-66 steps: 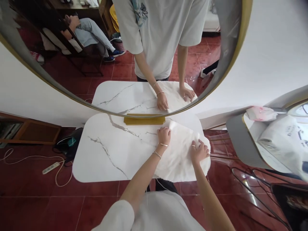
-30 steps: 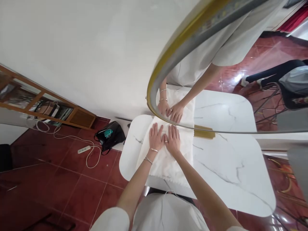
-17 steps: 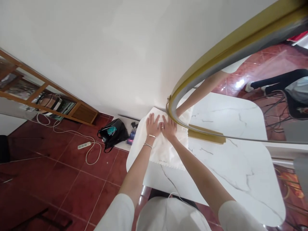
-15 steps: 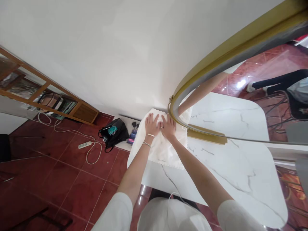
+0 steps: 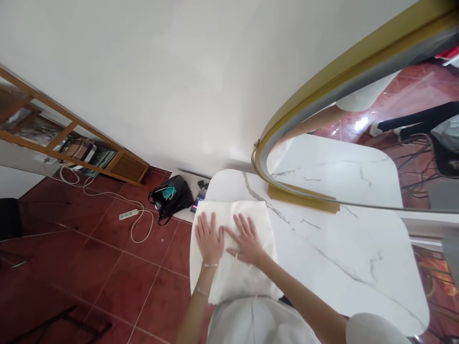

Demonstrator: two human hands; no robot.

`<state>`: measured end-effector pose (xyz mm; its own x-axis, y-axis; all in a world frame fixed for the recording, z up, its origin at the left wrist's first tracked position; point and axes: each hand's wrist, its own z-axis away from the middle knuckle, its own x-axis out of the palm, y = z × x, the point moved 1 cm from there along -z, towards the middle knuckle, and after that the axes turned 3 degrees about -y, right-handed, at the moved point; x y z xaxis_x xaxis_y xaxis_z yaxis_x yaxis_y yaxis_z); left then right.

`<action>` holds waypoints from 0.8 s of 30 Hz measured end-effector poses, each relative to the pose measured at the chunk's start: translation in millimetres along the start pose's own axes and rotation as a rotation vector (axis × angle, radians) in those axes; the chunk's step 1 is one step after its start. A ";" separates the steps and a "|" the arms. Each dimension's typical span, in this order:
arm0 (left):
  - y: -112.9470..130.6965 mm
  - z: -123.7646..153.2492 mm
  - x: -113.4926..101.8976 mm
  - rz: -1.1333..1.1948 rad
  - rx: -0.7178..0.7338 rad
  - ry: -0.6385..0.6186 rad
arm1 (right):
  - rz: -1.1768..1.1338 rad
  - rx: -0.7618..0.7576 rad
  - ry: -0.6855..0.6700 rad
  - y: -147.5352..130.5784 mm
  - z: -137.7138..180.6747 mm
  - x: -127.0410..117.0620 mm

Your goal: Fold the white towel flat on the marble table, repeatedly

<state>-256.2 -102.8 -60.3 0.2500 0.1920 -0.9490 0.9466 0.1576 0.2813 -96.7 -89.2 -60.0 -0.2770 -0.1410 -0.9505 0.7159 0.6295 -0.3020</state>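
Observation:
A white cloth (image 5: 231, 277) lies on the near left corner of the white marble table (image 5: 340, 258) and hangs over its front edge. My left hand (image 5: 208, 239) rests flat on the cloth with its fingers stretched out. Beside it, my right hand (image 5: 245, 239) is also pressed flat on the cloth, fingers spread, a ring on one finger. Both wrists point back toward my body, and bracelets show on the left wrist.
A large round mirror with a gold frame (image 5: 322, 91) stands on a gold base (image 5: 303, 200) at the back of the table. On the red tile floor at left are a black bag (image 5: 170, 198), a power strip with cable (image 5: 129, 215) and a low wooden shelf (image 5: 71, 143).
Both hands have slid the cloth from the table's far left edge by the mirror back to the near left corner, so it now overhangs the front edge.

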 end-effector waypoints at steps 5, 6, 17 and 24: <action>0.6 32.3 -2.1 -0.023 -0.038 -0.007 | 0.033 -0.036 -0.057 -12.3 45.6 -0.7; 3.5 25.1 0.4 -0.020 -0.032 -0.015 | 0.043 -0.017 -0.047 -6.0 42.5 -1.4; 40.3 -147.2 38.1 0.084 0.227 -0.185 | 0.006 0.353 0.081 97.3 -63.0 -14.4; -35.9 -78.2 5.4 0.037 0.057 -0.098 | -0.048 0.141 0.026 35.7 -79.2 1.5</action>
<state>-304.8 -31.7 -64.4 0.3013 0.1008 -0.9482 0.9456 0.0962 0.3108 -122.3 -6.5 -66.4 -0.3278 -0.1474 -0.9332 0.7841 0.5085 -0.3558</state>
